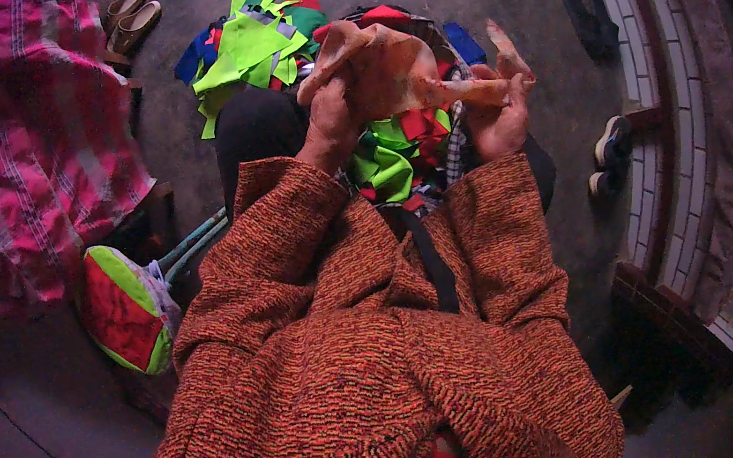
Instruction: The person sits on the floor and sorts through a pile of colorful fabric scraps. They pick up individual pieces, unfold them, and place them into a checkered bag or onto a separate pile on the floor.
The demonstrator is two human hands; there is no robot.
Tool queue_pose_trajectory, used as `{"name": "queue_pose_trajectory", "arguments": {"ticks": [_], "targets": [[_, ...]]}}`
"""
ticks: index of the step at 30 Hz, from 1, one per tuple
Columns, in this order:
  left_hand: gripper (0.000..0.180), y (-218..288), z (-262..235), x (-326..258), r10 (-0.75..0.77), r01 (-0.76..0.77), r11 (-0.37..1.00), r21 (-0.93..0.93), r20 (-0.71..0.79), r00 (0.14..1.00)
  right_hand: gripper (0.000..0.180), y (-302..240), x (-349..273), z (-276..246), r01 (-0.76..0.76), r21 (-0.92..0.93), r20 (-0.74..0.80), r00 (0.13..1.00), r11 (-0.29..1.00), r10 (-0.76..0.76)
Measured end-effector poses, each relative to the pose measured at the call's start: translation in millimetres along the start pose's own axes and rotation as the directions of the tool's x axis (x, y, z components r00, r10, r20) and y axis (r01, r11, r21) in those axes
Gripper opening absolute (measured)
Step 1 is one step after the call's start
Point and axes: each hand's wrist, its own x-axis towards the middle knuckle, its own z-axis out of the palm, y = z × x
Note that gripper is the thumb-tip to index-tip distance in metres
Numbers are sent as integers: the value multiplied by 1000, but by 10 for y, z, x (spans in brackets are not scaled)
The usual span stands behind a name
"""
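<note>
A thin peach-orange piece of cloth [394, 62] with reddish blotches stretches between my two hands above my lap. My left hand [332, 125] is closed on its left part, and the wider, crumpled area hangs over the fingers. My right hand [501, 114] pinches the narrower right end, whose tip sticks up past the fingers. Directly below, between my knees, lie neon green scraps [387, 164] and red scraps [425, 130] of fabric in what looks like a checked cloth or bag [456, 144], partly hidden by the held cloth.
A heap of neon yellow, green, blue and red fabric scraps [249, 47] lies on the floor ahead. A pink checked cover [43, 154] drapes furniture at left, near a red-and-green cushion-like object [124, 308]. Shoes [135, 22] stand far left; dark footwear [591, 20] and more shoes [611, 153] lie at right.
</note>
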Motion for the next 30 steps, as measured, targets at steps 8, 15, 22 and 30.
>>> {"name": "queue_pose_trajectory", "arguments": {"ticks": [8,15,22,30], "targets": [[32,-113,-197,-62,42,27,898,440,-146,988,26,-6,137,-105,207,-429,-249,909,879,-335],[42,-128,-78,-124,-179,81,845,528,138,974,39,288,26,52,457,-768,373,888,448,-268],[32,-72,93,-124,-111,98,958,270,33,993,42,366,-158,222,589,-794,606,787,150,115],[23,1028,131,51,331,-236,826,513,-102,938,20,-9,146,-100,74,-699,-144,959,711,-242]]}}
